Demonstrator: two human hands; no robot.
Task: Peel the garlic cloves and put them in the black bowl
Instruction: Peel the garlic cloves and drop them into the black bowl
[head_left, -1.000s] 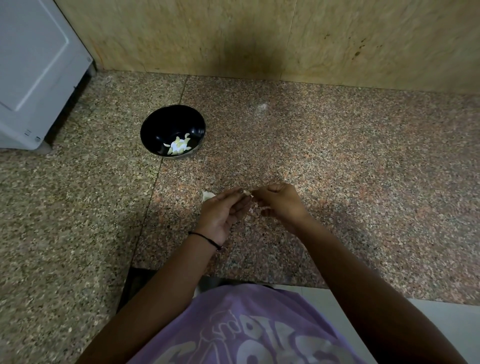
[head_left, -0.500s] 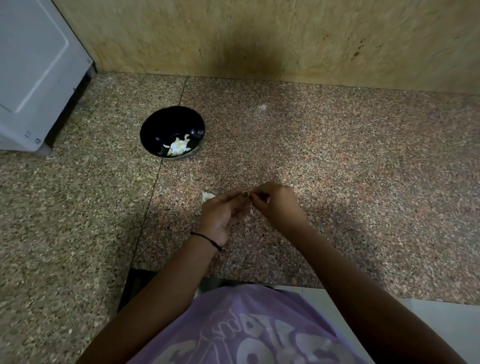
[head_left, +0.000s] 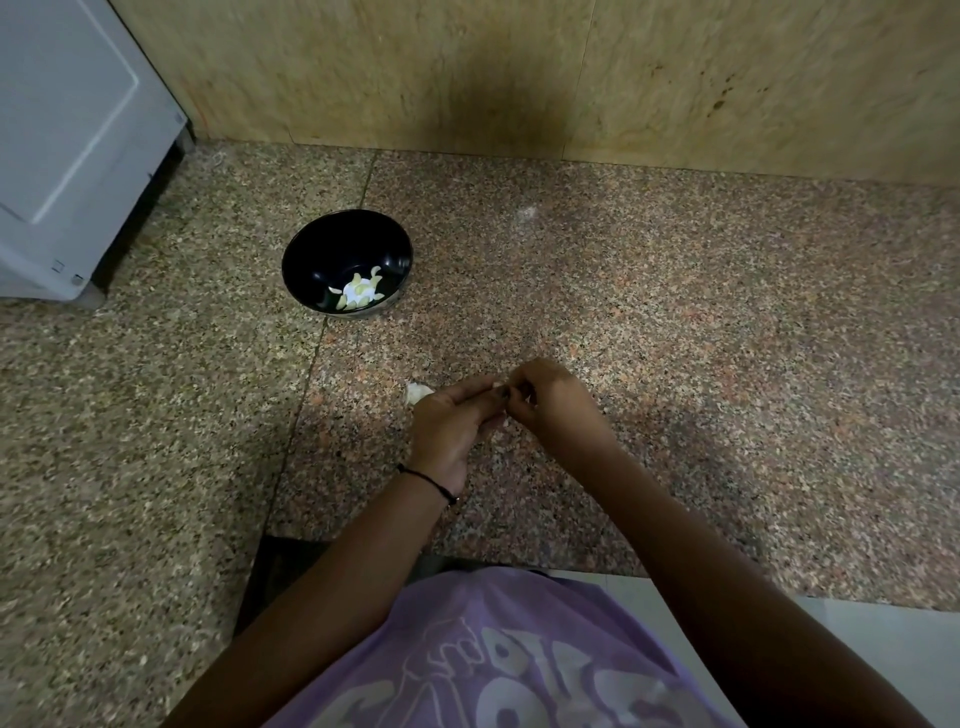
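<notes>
1. A white appliance stood well to the left of the black bowl, and a yellowish wall panel rose behind the bowl. Nothing lay between the bowl and the hands.
2. The bowl sat on a speckled, polished stone desk. It was round, glossy and dark inside, with pale peeled cloves in its bottom.
3. Nearer the person than the bowl and to its right, the left grip pinched a small pale garlic clove at its fingertips. The right grip was closed on the same clove from the other side. Most of the clove was hidden by the fingers.
4. A whitish garlic piece lay on the desk just beside the left grip, on the side towards the bowl.
5. A thin black wristband circled the left wrist. A lilac printed shirt filled the edge farthest from the bowl.
6. Compared with a second earlier, both grips had stayed in the same spot relative to the bowl, and the right fingertips had closed in against the left ones. The bowl and the loose piece had not moved.
</notes>
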